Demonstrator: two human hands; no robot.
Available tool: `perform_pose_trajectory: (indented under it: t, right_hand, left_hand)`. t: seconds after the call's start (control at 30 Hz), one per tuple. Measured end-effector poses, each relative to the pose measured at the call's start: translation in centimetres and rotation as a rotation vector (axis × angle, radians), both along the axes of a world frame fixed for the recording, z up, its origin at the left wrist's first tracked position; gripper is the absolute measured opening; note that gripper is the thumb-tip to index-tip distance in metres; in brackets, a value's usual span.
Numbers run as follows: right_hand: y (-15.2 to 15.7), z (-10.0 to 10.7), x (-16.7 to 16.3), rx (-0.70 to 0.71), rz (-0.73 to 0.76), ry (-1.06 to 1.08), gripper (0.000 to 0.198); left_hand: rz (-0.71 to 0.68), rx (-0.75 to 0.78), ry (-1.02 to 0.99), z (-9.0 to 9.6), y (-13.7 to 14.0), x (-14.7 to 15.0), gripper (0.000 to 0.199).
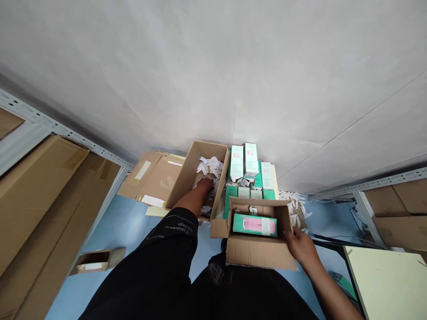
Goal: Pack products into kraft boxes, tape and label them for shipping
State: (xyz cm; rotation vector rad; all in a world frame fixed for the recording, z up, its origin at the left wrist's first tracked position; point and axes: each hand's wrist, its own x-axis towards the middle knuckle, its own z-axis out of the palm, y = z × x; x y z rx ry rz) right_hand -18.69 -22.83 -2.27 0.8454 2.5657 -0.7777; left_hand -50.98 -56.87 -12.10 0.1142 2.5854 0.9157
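Note:
My left hand [207,184] reaches down into a tall open cardboard carton [186,178], among white paper scraps [211,166]. Its fingers cannot be made out there, so I cannot tell what they hold. My right hand [299,244] is closed on the right wall of a smaller open cardboard box [260,252], close in front of my body. Inside this small box lies a green and white product box [254,225] with a pink bottle-like picture on it. A crumpled bit of paper sits behind it.
Several green and white boxes [251,160] stand behind the small box. Flattened cardboard [150,174] lies left of the carton. More paper scraps [296,206] lie at the right. Shelves with large cartons [40,191] flank both sides, and a pale board [387,280] is at lower right.

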Motion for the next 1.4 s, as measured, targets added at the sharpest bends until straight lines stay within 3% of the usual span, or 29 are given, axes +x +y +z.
perform_pose_trajectory:
  t: [0.17,0.43,0.57,0.67,0.73,0.77,0.83,0.9,1.0,1.1,1.2,1.27,1.4]
  right_hand:
    - [0.2,0.1,-0.7,0.036,0.054,0.001,0.043]
    - [-0.1,1.3,-2.5,0.088,0.094,-0.035,0.046]
    - [-0.7,2.0,-3.0,0.105,0.084,-0.045,0.045]
    - [-1.3,2.4,-3.1,0.093,0.054,-0.04,0.043]
    - [-1.5,2.6,-3.0,0.076,0.042,-0.033,0.042]
    - [-1.7,2.8,-2.9,0.072,0.037,-0.03,0.042]
    - [-1.9,3.0,-2.6,0.08,0.027,-0.029,0.041]
    - [-2.1,3.3,-2.1,0.107,0.018,-0.033,0.04]
    - [-2.4,3.7,-1.1,0.135,0.001,-0.035,0.038]
    - [-2.1,3.9,0.2,0.142,-0.027,-0.02,0.037]
    - [-1.0,3.9,2.2,0.136,-0.082,-0.027,0.036]
    - [0.2,3.8,3.9,0.129,-0.142,-0.047,0.036]
    - [3.3,3.4,8.5,0.09,-0.3,-0.059,0.035]
  left_hand:
    - [-0.078,-0.182,-0.075,2.0,-2.3,-1.5,0.032]
    - [-0.019,-0.2,0.067,8.7,-6.1,-0.2,0.043]
    - [0.097,0.015,0.276,13.2,-7.1,3.3,0.044]
    - [0.088,0.215,0.451,16.7,-6.3,7.0,0.045]
    - [-0.062,0.245,0.551,18.6,-4.7,9.7,0.045]
    - [-0.22,0.245,0.587,19.2,-3.6,11.1,0.043]
    - [-0.591,0.238,0.625,19.6,-0.6,13.4,0.041]
    - [-0.933,0.187,0.616,18.7,2.8,15.1,0.04]
    - [-1.172,0.064,0.58,16.2,7.9,16.3,0.044]
    - [-1.253,0.073,0.499,14.3,11.0,16.6,0.06]
    - [-1.245,0.189,0.378,14.2,12.0,17.1,0.079]
    - [-1.173,0.269,0.334,14.9,12.1,17.6,0.074]
    - [-0.965,0.457,0.362,15.1,13.4,19.3,0.041]
